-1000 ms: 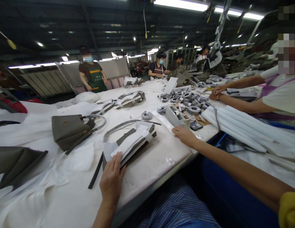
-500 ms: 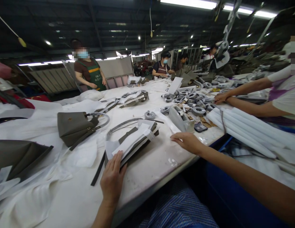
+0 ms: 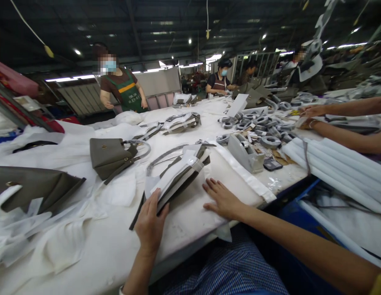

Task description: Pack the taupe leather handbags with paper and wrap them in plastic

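Observation:
A folded olive handbag (image 3: 184, 180) lies flat before me, with white padding on top, clear tape around it and a wrapped strap looping behind. My left hand (image 3: 151, 221) grips its near end, fingers over the white padding and thumb at the side. To its right a white fabric-like sheet (image 3: 236, 176) with a hemmed edge is spread on the table. My right hand (image 3: 223, 198) rests flat on this sheet, fingers spread and holding nothing. The underside of the handbag is hidden.
On the left are an olive handbag (image 3: 107, 157) and a larger olive bag piece (image 3: 37, 188). A grey tape dispenser (image 3: 244, 153) stands by several wrapped rolls (image 3: 270, 141). White foam strips (image 3: 338, 168) lie right. A co-worker's hands (image 3: 310, 116) work there; a person in a green apron (image 3: 129, 94) stands opposite.
My right hand has moved left and flattened from a pinch at the sheet's edge. The white sheet now lies spread beside the handbag. My left hand stays on the handbag; the view has shifted.

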Motion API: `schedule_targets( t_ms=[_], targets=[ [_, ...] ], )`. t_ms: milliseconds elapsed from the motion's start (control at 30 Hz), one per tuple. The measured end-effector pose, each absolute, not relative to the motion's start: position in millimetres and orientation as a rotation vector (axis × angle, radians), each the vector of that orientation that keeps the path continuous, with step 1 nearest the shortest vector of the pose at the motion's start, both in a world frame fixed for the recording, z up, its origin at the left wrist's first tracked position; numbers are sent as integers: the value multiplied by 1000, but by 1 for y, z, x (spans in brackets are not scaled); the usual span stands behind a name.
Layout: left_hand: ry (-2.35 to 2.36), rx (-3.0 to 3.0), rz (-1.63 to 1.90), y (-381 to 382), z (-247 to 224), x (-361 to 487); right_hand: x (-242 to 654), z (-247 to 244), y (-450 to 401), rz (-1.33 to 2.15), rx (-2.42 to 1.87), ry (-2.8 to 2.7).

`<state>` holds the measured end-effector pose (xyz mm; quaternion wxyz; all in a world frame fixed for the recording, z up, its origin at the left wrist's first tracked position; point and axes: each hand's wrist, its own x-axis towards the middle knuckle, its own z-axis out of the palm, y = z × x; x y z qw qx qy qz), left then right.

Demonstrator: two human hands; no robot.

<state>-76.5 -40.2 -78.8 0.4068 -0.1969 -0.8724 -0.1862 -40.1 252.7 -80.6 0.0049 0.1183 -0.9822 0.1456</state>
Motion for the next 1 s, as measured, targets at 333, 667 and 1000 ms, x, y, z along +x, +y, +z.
schedule_targets(
  t_ms=[333,667,1000],
  targets=[
    [-2054,-377,-530,-37,-44,-87,-120,-69,176,678,1125,-2792],
    [-2098,-882,-301,-7,-72,-65,-27,-45,223,942,974,-2209],
    [-2161,-950,-332,8,-77,-45,-172,-8,201,910,765,-2859]
  ],
)
